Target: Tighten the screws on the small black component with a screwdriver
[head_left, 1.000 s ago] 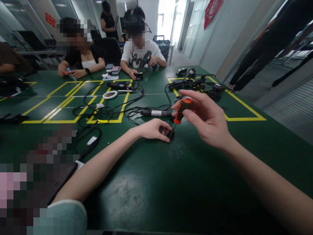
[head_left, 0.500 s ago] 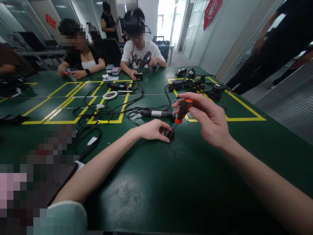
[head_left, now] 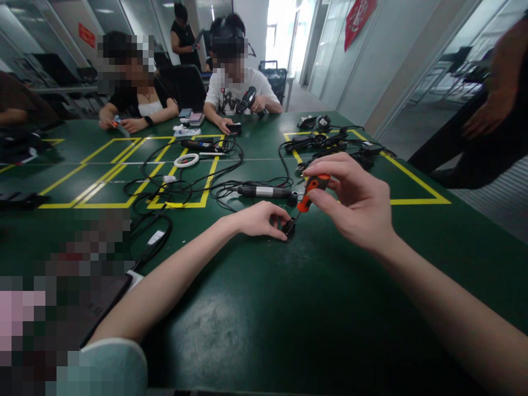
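Note:
My left hand (head_left: 264, 219) rests on the green table (head_left: 264, 308), thumb and fingers closed around a small round black part (head_left: 290, 229). In my right hand (head_left: 357, 198) is a screwdriver (head_left: 310, 193) with an orange and dark handle, gripped between thumb and fingertips. Its thin shaft slants down to the left, and the tip reaches the black part. Exactly where the tip sits is too small to tell. Just behind lies a black cylindrical tool (head_left: 264, 192) with a white label and a cable.
Tangled black cables (head_left: 154, 187) spread across the left. More black gear (head_left: 330, 143) lies at the back right near yellow tape lines (head_left: 421, 187). A white ring (head_left: 186, 160) is farther back. Across the table, one person (head_left: 243, 88) holds a power drill (head_left: 247, 100); another person (head_left: 138, 99) sits beside.
My right hand has shifted slightly right and the screwdriver leans more, its handle turned. My left hand stays put. The person standing at the right has moved farther right.

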Motion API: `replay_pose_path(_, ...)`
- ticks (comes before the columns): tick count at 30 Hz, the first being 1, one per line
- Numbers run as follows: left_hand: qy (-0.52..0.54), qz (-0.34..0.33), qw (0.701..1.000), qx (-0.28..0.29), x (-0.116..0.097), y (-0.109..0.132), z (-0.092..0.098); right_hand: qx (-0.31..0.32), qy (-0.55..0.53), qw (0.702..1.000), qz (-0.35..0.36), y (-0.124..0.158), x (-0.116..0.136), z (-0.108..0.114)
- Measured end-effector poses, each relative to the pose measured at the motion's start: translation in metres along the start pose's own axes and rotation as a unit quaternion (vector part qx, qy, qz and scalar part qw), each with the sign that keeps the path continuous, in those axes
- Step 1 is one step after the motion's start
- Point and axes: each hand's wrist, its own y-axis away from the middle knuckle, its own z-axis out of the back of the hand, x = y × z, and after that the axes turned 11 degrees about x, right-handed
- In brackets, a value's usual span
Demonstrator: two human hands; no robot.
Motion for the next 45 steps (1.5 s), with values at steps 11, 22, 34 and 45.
replay_pose_path(11, -0.005, 0.007, 1.0, -0.004, -0.003, 0.001, -0.001, 0.026, -0.026, 0.999, -0.006, 0.001, 0.001, 0.0)
replay_pose_path(22, 0.003, 0.018, 1.0, 0.0, -0.005, 0.001, -0.001, 0.022, -0.041, 0.999, -0.001, 0.002, 0.003, -0.002)
replay_pose_path(34, 0.003, 0.002, 1.0, -0.006, -0.004, -0.003, -0.001, 0.001, -0.045, 0.999, 0.021, -0.001, 0.01, -0.004)
replay_pose_path(45, 0.012, -0.002, 1.0, 0.006, -0.001, -0.005, -0.003, -0.039, 0.003, 0.999, 0.031, 0.0, 0.007, 0.0)
